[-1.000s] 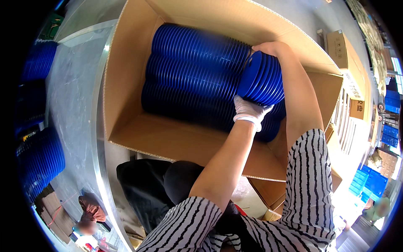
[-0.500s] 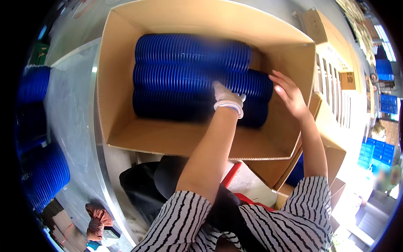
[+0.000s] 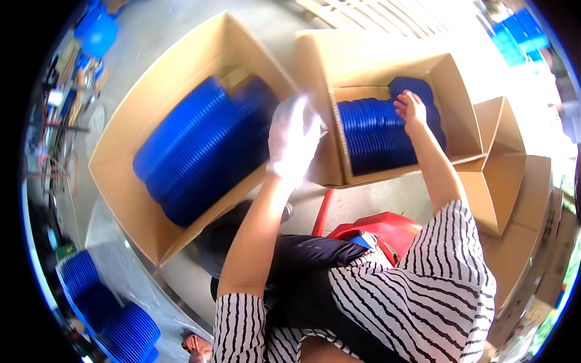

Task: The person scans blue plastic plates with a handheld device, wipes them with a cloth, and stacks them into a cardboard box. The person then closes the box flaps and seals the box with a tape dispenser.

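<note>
While bare R grip (image 3: 411,110), loosely wide, is over blue discs (image 3: 376,136) in R carton (image 3: 457,101), gloved L grip (image 3: 295,134) is by that carton's L side, too blurred to tell wide/narrow; L carton (image 3: 160,109) w/ more blue discs (image 3: 203,151) is just left of R carton.

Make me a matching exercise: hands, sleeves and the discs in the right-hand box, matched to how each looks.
Column one:
1. Left hand
2. Right hand
3. Sleeves
4. Discs in the right-hand box

Column two:
A. Bare
B. Blue, packed in rows
C. Gloved in white
D. Striped in black and white

Pairs: 1-C, 2-A, 3-D, 4-B.
</note>
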Demonstrator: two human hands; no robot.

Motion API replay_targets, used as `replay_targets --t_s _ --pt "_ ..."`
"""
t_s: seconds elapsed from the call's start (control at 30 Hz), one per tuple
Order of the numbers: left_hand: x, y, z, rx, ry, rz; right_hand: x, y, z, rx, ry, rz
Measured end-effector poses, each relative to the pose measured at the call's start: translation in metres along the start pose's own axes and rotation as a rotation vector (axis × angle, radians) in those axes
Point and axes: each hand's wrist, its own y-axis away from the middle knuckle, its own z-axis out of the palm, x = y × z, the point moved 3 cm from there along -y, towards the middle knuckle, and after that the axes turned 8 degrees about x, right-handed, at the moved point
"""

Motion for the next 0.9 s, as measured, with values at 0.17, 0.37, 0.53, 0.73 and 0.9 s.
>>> replay_targets --t_s 0.17,0.37,0.53,0.73,0.9 --pt "0.045 0.071 0.031 -0.432 -0.276 0.496 0.018 -0.019 0.009 -0.139 0.141 0.206" --pt "0.067 0.077 0.033 -0.699 -0.444 0.460 0.048 -0.001 0.079 -0.456 0.549 0.049" --pt "0.071 0.078 0.042 -0.581 -0.492 0.472 0.064 0.022 0.162 -0.598 0.901 -0.432" --pt "0.065 0.075 0.044 -0.531 -0.388 0.465 0.082 0.037 0.207 -0.621 0.887 -0.437" --pt "0.066 0.076 0.050 -0.476 -0.338 0.481 0.087 0.029 0.206 -0.620 1.078 -0.490"
